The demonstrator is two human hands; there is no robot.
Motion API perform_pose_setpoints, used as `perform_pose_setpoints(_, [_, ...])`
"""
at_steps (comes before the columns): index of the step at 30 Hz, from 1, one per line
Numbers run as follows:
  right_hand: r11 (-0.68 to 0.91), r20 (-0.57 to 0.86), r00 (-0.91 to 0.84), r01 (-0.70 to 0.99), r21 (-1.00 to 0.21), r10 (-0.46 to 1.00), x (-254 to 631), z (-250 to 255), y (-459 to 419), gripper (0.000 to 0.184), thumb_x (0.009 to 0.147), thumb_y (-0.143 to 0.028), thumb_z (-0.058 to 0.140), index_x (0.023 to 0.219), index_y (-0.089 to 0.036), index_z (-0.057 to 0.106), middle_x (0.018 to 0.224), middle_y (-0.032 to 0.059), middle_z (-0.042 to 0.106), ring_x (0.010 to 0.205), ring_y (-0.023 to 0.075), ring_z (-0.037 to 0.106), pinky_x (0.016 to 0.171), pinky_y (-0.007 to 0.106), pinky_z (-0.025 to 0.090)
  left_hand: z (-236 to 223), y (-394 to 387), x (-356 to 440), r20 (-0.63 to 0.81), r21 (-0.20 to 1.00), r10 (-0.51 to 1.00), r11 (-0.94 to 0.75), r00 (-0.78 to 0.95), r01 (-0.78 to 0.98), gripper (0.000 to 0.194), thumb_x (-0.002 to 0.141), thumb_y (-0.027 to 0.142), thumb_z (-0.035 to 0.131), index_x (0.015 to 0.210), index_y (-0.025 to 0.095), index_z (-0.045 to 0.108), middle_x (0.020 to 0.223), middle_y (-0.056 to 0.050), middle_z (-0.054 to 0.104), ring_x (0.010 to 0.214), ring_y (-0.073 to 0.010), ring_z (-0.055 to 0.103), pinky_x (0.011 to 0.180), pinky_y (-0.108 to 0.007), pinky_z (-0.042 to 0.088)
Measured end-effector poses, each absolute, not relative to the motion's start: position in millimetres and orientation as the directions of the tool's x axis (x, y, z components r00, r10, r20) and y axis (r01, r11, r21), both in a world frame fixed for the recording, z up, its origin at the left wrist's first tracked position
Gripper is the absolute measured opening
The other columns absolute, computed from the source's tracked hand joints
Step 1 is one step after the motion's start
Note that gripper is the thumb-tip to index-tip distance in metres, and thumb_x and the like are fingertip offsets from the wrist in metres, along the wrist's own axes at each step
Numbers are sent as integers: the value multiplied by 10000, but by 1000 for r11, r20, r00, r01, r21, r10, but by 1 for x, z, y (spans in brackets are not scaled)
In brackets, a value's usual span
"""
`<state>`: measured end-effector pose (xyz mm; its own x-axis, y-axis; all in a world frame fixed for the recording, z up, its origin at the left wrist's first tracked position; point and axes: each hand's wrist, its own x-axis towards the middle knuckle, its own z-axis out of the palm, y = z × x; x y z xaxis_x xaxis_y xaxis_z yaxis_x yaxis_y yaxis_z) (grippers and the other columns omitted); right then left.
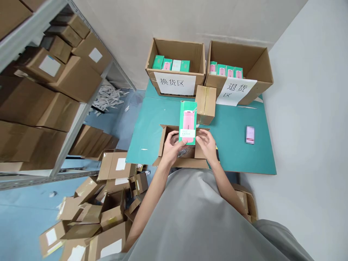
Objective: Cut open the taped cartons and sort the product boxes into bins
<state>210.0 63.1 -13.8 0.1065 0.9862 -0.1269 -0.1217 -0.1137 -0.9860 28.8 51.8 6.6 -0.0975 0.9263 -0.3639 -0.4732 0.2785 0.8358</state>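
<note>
My left hand [173, 146] grips the lower left of a green product box [188, 117], its thumb across the front. The box is held upright and shows a pink bottle and a white label. Against the box's lower right edge are the bent fingers of my right hand [207, 145]. Below both hands an open cardboard carton [187, 163] lies on the green table [233, 156], its flaps folded out. Crumpled clear plastic wrap [185, 152] shows inside it, partly hidden by the box and my hands.
Behind stands a small closed carton [206, 103]. Two large open cartons, left [150, 67] and right [261, 70], hold several green boxes and carry paper signs. A phone [250, 135] lies at the right. Shelves [89, 105] of cartons and piled empty boxes [108, 214] flank the left.
</note>
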Motion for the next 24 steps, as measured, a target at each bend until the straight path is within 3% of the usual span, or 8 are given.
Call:
perform_pose_setpoints(3, [-25, -27, 121, -22, -999, 992, 200, -2, 67, 611, 895, -625, 898, 1362, -292, 687, 1495, 125, 726, 1318, 295, 736, 1112, 468, 644, 1, 49, 38, -229, 950, 941, 160, -250, -268, 634, 652, 302, 1054, 1160, 260, 677, 1253, -74, 725, 1211, -266, 714, 989, -326, 601])
perform_pose_setpoints(7, [-5, 5, 152, 69, -998, 988, 183, 5, 75, 746, 816, -579, 978, 1403, -311, 603, 1479, 118, 713, 1250, 283, 748, 1115, 470, 643, -3, 40, 53, -47, 998, 947, 61, -318, 34, 518, 786, 322, 978, 1216, 267, 694, 1304, -99, 667, 1230, -281, 677, 899, -308, 591])
perform_pose_setpoints(9, [-2, 1, 167, 18, -1000, 986, 179, 1, 81, 708, 839, -564, 954, 1372, -308, 564, 1429, 109, 728, 1195, 262, 767, 1094, 452, 649, -3, 35, 57, 47, 987, 942, 8, -331, 163, 481, 840, 328, 941, 1255, 276, 703, 1383, -125, 630, 1284, -309, 661, 888, -338, 601])
perform_pose_setpoints(11, [-7, -23, 156, -97, -995, 987, 179, -6, 87, 653, 852, -558, 922, 1317, -310, 536, 1395, 100, 742, 1172, 251, 780, 1061, 430, 661, -3, 30, 61, 144, 957, 938, -51, -316, 285, 456, 874, 320, 917, 1281, 287, 714, 1456, -146, 589, 1362, -341, 637, 1006, -417, 608])
perform_pose_setpoints(14, [-88, -121, 96, -299, -950, 988, 184, -17, 96, 625, 803, -542, 900, 1252, -318, 527, 1293, 63, 791, 1177, 261, 791, 1067, 436, 663, -5, 26, 64, 226, 904, 938, -102, -263, 415, 408, 897, 323, 910, 1269, 304, 743, 1523, -166, 555, 1485, -400, 565, 1221, -559, 520])
perform_pose_setpoints(19, [-205, -236, -7, -523, -827, 972, 191, -26, 99, 544, 795, -503, 785, 1260, -310, 580, 1211, 27, 826, 1179, 285, 801, 1085, 489, 665, -6, 24, 69, 244, 895, 956, -159, -160, 417, 308, 871, 292, 930, 1150, 332, 806, 1498, -167, 623, 1550, -452, 515, 1301, -658, 437])
perform_pose_setpoints(24, [-166, -196, 11, -488, -857, 981, 199, -20, 95, 570, 836, -548, 844, 1303, -324, 606, 1285, 31, 813, 1199, 265, 797, 1097, 472, 664, 8, 31, 63, 226, 935, 952, -152, -207, 320, 352, 862, 304, 935, 1184, 316, 792, 1558, -158, 601, 1540, -420, 556, 1273, -608, 486])
